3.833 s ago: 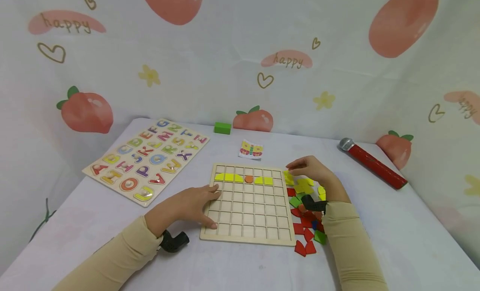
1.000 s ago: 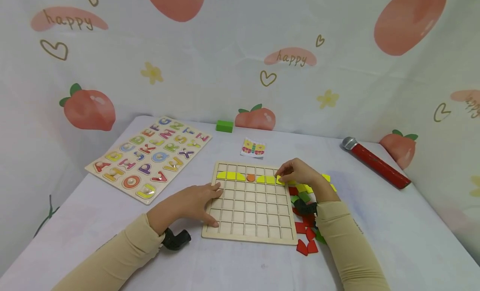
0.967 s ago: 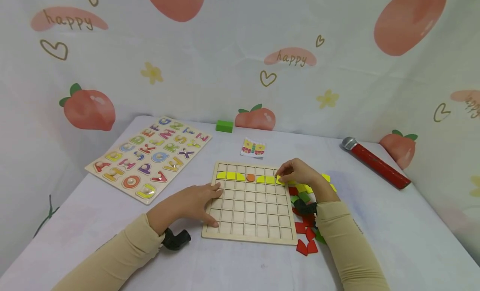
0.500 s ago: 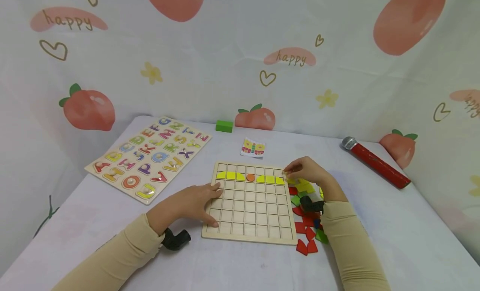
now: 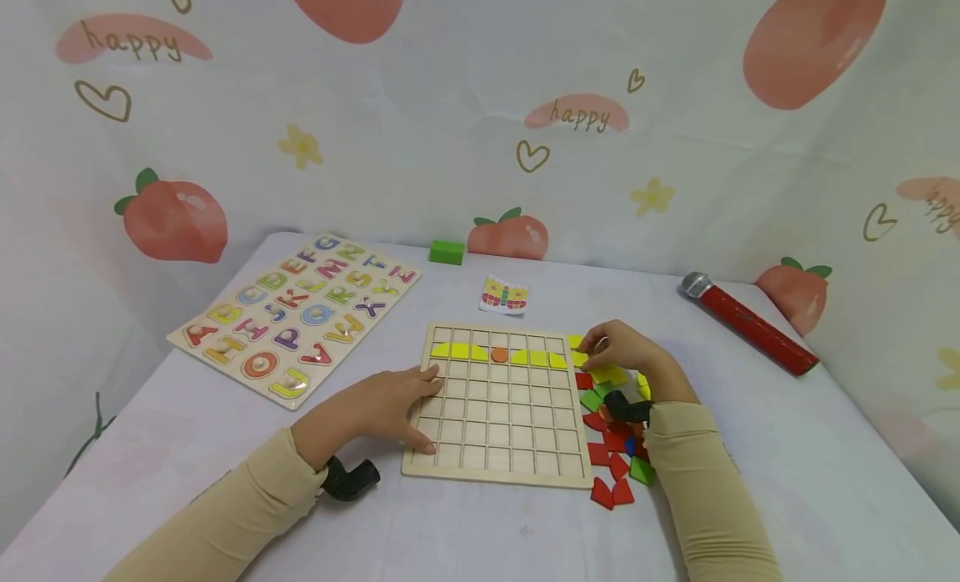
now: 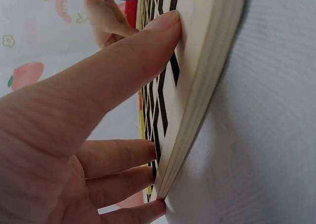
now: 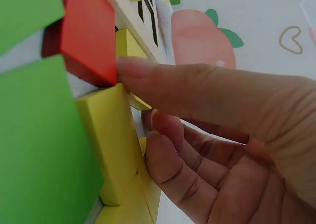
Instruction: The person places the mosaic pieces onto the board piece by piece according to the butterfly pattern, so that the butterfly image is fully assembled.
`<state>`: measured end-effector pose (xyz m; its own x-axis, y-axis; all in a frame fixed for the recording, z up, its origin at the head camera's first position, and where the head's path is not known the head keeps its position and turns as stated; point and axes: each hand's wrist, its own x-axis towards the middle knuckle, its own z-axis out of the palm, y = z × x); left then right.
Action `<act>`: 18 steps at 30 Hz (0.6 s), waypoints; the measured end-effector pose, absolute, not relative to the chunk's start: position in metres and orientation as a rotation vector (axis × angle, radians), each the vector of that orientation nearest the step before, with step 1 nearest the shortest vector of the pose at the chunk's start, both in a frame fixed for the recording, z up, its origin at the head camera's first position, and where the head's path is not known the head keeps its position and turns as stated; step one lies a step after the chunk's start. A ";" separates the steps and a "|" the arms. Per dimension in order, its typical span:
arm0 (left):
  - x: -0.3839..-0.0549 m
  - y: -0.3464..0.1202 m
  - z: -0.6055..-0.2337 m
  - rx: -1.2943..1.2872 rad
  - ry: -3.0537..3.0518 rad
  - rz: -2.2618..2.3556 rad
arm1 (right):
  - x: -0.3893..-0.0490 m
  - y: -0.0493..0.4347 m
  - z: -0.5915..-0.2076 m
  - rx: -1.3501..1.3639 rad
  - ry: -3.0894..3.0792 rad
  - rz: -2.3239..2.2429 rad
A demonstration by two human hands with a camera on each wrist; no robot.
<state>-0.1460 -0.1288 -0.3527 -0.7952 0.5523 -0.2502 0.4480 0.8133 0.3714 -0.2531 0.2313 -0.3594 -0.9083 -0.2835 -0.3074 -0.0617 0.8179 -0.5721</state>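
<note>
Plainly, a white table (image 5: 517, 540) spreads beneath everything, an alphabet board (image 5: 237, 372) at its far left, long axis slanting away to the right. A pale wooden grid board (image 5: 498, 413) lies flat between the hands, nearer the left one; close to square, it has no marked long axis, one edge facing the person. The left hand (image 5: 386, 405) is spread, thumb and fingertips touching the board's left side. The right hand (image 5: 626, 351), fingers bent, sits just off the board's upper right corner at a yellow piece (image 7: 129, 43); I cannot tell whether it pinches it. Beside the board's right edge lie loose pieces (image 5: 615, 440), chiefly red, green and yellow, some overlapping. In the second row from the far side, six flat, bright yellow tiles (image 5: 461, 351), some round-cornered, run left to right, three either side of an orange disc (image 5: 499, 355).
</note>
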 end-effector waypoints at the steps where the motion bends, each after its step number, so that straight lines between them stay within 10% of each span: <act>1: -0.146 -0.129 -0.353 0.756 2.651 0.419 | -0.253 0.231 -0.359 -0.265 2.619 -0.807; 18: -0.146 -0.128 -0.353 0.748 2.656 0.399 | -0.250 0.182 -0.336 -0.418 2.515 -1.062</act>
<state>-0.1461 -0.1283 -0.3533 -0.7987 0.5447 -0.2557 0.4455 0.8209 0.3573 -0.2501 0.1824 -0.3360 -0.8847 -0.4080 -0.2253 -0.1232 0.6709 -0.7312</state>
